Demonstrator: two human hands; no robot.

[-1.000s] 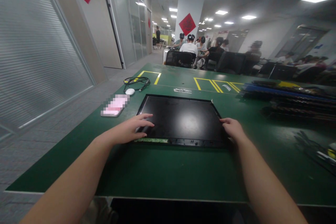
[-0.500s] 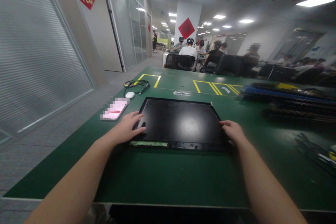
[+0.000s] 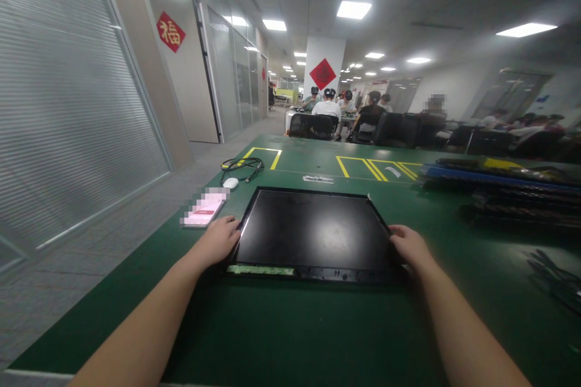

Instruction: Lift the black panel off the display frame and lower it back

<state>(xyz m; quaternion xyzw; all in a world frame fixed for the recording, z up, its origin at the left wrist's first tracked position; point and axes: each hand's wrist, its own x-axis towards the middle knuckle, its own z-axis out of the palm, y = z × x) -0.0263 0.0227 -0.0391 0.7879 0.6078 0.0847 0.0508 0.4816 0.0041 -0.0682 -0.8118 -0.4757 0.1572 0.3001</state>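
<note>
A black flat monitor panel (image 3: 313, 230) lies face up on the green table, with a bare green strip (image 3: 261, 270) along the left of its near edge. My left hand (image 3: 221, 240) grips the panel's left side, its fingers bent against the frame. On the opposite side my right hand (image 3: 408, 245) holds the right edge, thumb and fingers closed on it. The undersides of both hands are hidden, so I cannot tell how far the fingers reach beneath the frame.
Left of the panel lie a phone (image 3: 204, 210), a white mouse (image 3: 230, 183) and a coiled black cable (image 3: 242, 168). A stack of dark panels (image 3: 508, 187) stands at the right, with black cables (image 3: 556, 281) nearer. Several people sit at tables beyond.
My left thumb and fingers have drawn back from the screen's face to its left edge. My right hand keeps its hold. The view has tilted up slightly.
</note>
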